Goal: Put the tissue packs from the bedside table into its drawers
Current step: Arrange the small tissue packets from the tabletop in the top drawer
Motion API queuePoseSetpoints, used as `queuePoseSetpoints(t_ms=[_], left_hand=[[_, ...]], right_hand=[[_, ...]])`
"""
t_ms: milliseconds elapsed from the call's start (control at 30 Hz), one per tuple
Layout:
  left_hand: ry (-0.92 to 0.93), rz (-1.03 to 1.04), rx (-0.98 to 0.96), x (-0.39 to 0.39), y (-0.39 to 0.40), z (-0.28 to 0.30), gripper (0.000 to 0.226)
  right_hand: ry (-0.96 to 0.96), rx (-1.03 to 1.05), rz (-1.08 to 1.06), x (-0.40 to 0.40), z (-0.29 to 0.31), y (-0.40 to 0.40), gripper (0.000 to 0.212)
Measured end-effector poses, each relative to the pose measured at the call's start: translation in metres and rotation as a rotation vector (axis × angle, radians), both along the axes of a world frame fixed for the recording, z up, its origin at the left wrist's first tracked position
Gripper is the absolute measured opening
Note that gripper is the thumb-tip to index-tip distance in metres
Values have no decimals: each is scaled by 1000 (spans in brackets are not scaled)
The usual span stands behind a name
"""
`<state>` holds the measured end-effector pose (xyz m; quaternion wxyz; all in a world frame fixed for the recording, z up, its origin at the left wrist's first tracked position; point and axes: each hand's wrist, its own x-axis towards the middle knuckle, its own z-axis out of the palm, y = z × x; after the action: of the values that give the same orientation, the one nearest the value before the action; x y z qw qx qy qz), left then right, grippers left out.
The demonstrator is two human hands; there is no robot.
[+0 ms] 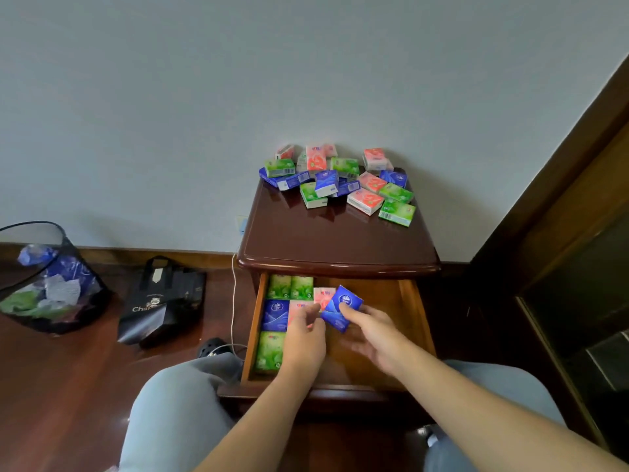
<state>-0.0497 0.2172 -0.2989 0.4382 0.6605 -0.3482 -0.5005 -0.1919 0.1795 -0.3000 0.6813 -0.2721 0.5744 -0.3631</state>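
Tissue packs [340, 180] heaped on bedside table [337, 243], wall-side.

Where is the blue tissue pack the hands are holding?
The blue tissue pack is over the open drawer, tilted, between both hands, beside a pink pack.

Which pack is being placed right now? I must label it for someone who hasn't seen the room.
Find the open drawer under the bedside table. In it, right of the flat rows of packs, is a blue pack. It alone sits tilted, with both hands touching it.
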Motion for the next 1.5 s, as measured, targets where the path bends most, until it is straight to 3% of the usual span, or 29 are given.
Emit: queuePoseSetpoints(t_ms=[133,233,333,433,533,767,1133,1500], left_hand=[[-386,-182,-62,14,1,-7,38],[-700,-380,-140,24,-3,-8,48],[-934,-552,-75,30,-8,-8,78],[-1049,-688,35,32,-11,-14,110],[-1102,-681,62,35,-12,-20,113],[-1033,-656,44,36,-12,-26,111],[-1250,-852,-170,23,-40,-35,71],[-1298,-823,-155,16,-44,-37,70]], right_hand=[[342,-2,-88,-19,-15,-12,20],[504,-34,-99,-24,-29,-24,31],[617,-56,-102,-20,-41,-33,45],[834,-124,-60,-17,-48,-40,50],[886,-166,-66,-16,-55,-44,49],[834,-210,-40,-8,-57,-50,50],[819,-205,-35,-3,-56,-56,50],[810,-189,-27,-4,-54,-58,49]])
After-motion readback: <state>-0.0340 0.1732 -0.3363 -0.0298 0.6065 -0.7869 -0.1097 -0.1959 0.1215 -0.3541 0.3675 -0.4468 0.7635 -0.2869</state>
